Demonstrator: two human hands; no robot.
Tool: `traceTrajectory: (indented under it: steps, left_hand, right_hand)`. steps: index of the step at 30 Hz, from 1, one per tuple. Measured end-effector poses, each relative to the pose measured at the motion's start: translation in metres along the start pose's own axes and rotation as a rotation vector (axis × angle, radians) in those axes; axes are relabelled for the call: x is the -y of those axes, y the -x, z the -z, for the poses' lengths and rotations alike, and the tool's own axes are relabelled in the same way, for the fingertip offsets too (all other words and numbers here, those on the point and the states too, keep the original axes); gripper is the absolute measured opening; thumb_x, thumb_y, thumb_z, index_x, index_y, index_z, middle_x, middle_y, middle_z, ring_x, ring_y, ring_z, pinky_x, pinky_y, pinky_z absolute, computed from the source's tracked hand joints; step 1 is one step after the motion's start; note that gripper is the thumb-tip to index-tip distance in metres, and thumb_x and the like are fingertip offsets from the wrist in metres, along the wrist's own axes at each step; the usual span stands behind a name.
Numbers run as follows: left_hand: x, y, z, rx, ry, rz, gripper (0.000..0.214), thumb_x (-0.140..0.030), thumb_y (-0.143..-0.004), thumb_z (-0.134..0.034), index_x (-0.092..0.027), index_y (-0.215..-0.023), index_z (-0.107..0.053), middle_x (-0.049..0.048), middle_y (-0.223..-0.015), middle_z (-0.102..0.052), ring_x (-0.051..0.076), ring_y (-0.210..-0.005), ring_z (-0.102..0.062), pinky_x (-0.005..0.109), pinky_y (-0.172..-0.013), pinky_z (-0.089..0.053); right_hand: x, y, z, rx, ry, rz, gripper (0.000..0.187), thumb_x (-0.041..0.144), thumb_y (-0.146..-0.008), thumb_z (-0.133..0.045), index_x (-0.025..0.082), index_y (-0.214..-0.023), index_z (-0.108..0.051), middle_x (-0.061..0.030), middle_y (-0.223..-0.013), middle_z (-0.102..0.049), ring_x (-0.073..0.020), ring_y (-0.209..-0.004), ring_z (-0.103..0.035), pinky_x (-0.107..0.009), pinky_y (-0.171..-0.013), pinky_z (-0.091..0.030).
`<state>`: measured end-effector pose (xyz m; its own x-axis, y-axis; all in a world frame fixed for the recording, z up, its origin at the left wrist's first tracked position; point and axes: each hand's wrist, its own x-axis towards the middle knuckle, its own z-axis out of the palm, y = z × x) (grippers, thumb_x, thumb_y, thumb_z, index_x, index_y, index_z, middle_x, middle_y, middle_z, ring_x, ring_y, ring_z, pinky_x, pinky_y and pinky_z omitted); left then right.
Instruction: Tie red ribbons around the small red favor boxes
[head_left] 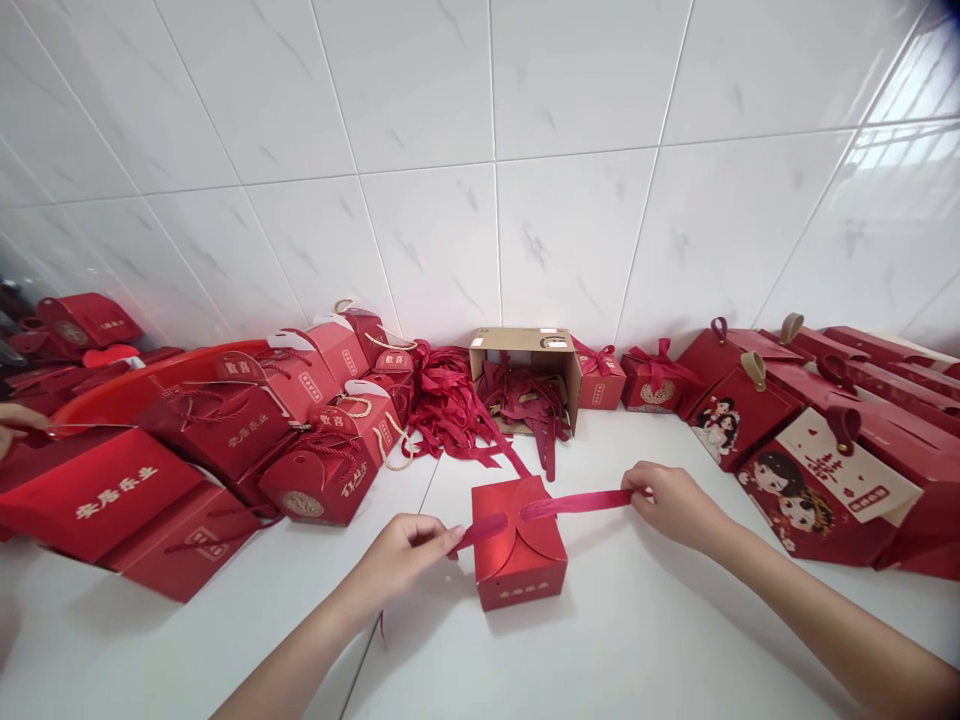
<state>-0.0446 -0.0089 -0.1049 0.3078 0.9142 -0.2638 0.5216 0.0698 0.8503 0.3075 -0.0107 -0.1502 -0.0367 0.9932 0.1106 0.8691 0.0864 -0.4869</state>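
A small red gift box (pixel 521 585) with a petal-flap top stands upright on the white table between my hands. Dark red ribbon (pixel 574 503) comes out of the slots in its top, one end to each side. On the left, my left hand (pixel 420 548) pinches one ribbon end close to the box, and a thin tail hangs below it. My right hand (pixel 667 500) is closed on the other end, which it holds stretched out to the right. Neither hand appears to touch the box itself.
Behind the box lie a heap of red ribbons (pixel 450 400) and a cardboard box (pixel 574 385) of dark red straps. Two ribbon-tied boxes (pixel 600 380) stand beside it. Red gift boxes (pixel 337 480) crowd the left, handled boxes (pixel 810 500) the right. Another person's hand (pixel 16 425) shows far left.
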Motion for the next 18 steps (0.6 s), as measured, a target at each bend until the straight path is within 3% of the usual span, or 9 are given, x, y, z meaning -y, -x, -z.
traceTrajectory:
  steps: [2,4,5,7,8,10,12,15,18]
  left_hand:
    - [0.005,-0.004,0.002,-0.069,-0.018,-0.045,0.044,-0.06,-0.075,-0.056,-0.016,-0.067,-0.061,-0.0003,-0.063,-0.054,0.015,-0.061,-0.046,0.024,-0.059,-0.033]
    - [0.01,-0.004,0.005,-0.272,-0.102,-0.13,0.037,-0.055,-0.077,-0.057,-0.019,-0.081,-0.063,0.0022,-0.077,-0.059,0.019,-0.072,-0.053,0.025,-0.065,-0.039]
    - [0.011,-0.002,0.006,-0.404,-0.173,-0.183,0.034,-0.052,-0.077,-0.057,-0.02,-0.086,-0.063,0.004,-0.085,-0.061,0.021,-0.081,-0.055,0.027,-0.07,-0.041]
    - [0.012,0.008,0.007,-0.57,-0.332,-0.267,0.031,-0.049,-0.081,-0.052,-0.021,-0.083,-0.062,0.0061,-0.091,-0.061,0.024,-0.091,-0.055,0.03,-0.078,-0.041]
    - [0.01,0.014,0.006,-0.546,-0.397,-0.278,0.032,-0.049,-0.085,-0.047,-0.021,-0.079,-0.062,0.0062,-0.089,-0.061,0.024,-0.09,-0.056,0.03,-0.078,-0.041]
    - [0.007,0.029,0.001,-0.326,-0.479,-0.216,0.042,-0.049,-0.091,-0.035,-0.022,-0.08,-0.064,0.0051,-0.079,-0.062,0.022,-0.079,-0.058,0.029,-0.072,-0.041]
    - [0.005,0.039,-0.008,-0.086,-0.524,-0.12,0.046,-0.051,-0.093,-0.029,-0.026,-0.102,-0.067,0.005,-0.079,-0.066,0.024,-0.075,-0.061,0.029,-0.068,-0.041]
    - [0.012,0.038,-0.019,0.014,-0.496,-0.021,0.055,-0.056,-0.09,-0.032,-0.03,-0.136,-0.048,0.0092,-0.102,-0.07,0.031,-0.095,-0.063,0.035,-0.078,-0.042]
    - [0.023,0.023,-0.022,-0.046,-0.202,0.063,0.067,-0.062,-0.086,-0.039,-0.028,-0.143,-0.037,0.0113,-0.133,-0.055,0.033,-0.121,-0.05,0.035,-0.09,-0.04]
  right_hand:
    - [0.006,0.01,-0.003,-0.156,0.03,0.021,0.025,0.017,-0.077,-0.044,0.019,-0.093,-0.063,-0.0132,-0.111,-0.059,-0.031,-0.1,-0.053,-0.045,-0.085,-0.039]
    - [0.017,0.024,-0.007,-0.297,-0.024,0.107,0.026,0.022,-0.082,-0.044,0.017,-0.103,-0.059,-0.0155,-0.116,-0.054,-0.031,-0.105,-0.05,-0.044,-0.085,-0.04]
    - [0.023,0.032,-0.008,-0.287,-0.089,0.16,0.024,0.024,-0.084,-0.044,0.018,-0.102,-0.058,-0.0141,-0.107,-0.057,-0.0279,-0.097,-0.054,-0.04,-0.08,-0.043]
    - [0.038,0.045,-0.01,-0.051,-0.254,0.221,0.02,0.025,-0.088,-0.043,0.019,-0.097,-0.06,-0.0062,-0.079,-0.059,-0.0191,-0.069,-0.053,-0.03,-0.063,-0.042]
    - [0.045,0.05,-0.011,0.109,-0.337,0.212,0.02,0.025,-0.089,-0.044,0.02,-0.096,-0.062,-0.0023,-0.068,-0.056,-0.0157,-0.058,-0.048,-0.027,-0.056,-0.038]
    - [0.058,0.054,-0.015,0.359,-0.548,0.127,0.018,0.024,-0.09,-0.048,0.02,-0.095,-0.065,0.0019,-0.059,-0.05,-0.0117,-0.051,-0.039,-0.024,-0.051,-0.031]
    - [0.067,0.052,-0.021,0.496,-0.954,-0.093,0.01,0.022,-0.087,-0.056,0.017,-0.088,-0.065,0.0026,-0.059,-0.048,-0.009,-0.05,-0.034,-0.021,-0.048,-0.025]
    - [0.076,0.042,-0.032,0.547,-1.572,-0.502,0.01,0.021,-0.082,-0.064,0.015,-0.077,-0.059,0.0026,-0.065,-0.046,-0.0052,-0.047,-0.029,-0.018,-0.042,-0.02]
    - [0.082,0.034,-0.039,0.416,-1.803,-0.634,0.014,0.02,-0.083,-0.064,0.016,-0.075,-0.052,0.002,-0.073,-0.047,-0.0038,-0.048,-0.034,-0.015,-0.041,-0.028]
